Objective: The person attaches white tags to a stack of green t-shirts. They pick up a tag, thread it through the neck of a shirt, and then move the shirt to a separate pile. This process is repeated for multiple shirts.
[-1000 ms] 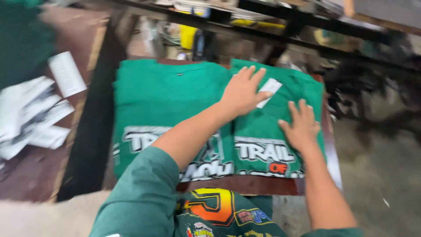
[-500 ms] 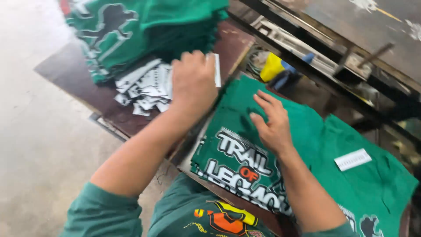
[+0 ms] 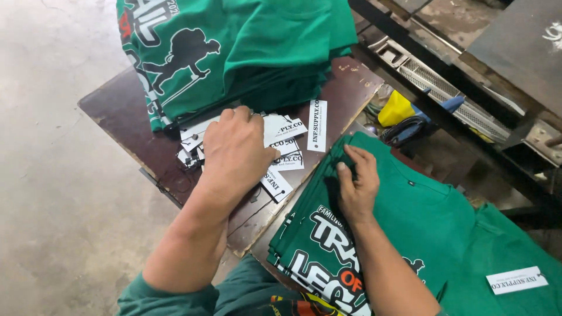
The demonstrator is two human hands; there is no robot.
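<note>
Left hand on a heap of white hang tags, right hand on a folded green shirt.

The left hand (image 3: 237, 153) lies palm down, fingers loosely spread, on the scattered white tags (image 3: 285, 146) in the middle of the dark brown board (image 3: 120, 114); I cannot tell whether it pinches one. The heap sits directly under that hand, far nearer to it than to the right. One tag (image 3: 317, 125) lies apart toward the board's right edge, long axis pointing away from the person. The right hand (image 3: 355, 184) presses its fingertips on the upper left edge of the folded shirt (image 3: 421, 222), grasping nothing. A stack of green shirts (image 3: 246, 52) fills the board's far corner.
</note>
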